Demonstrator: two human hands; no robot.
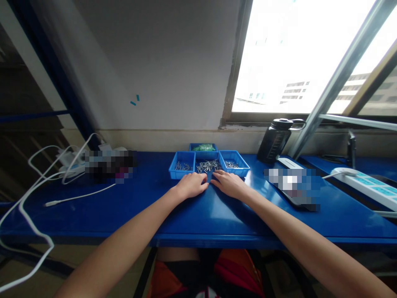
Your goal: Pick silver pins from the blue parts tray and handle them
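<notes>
— What is in the middle blue tray [211, 174]?
— Small silvery metal pins [208, 165], loose in a shallow heap, lying flat and crisscrossed.
— And the tray itself?
— Open-topped plastic, sitting level on the blue workbench [124, 207], toward its far edge.

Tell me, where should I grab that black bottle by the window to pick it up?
Wrap your hand around the middle of the black bottle, coming from the front. It stands upright with a wide round body, and the front is open, while the metal pole crowds its right side. The loop on its cap might take a finger too.
</notes>
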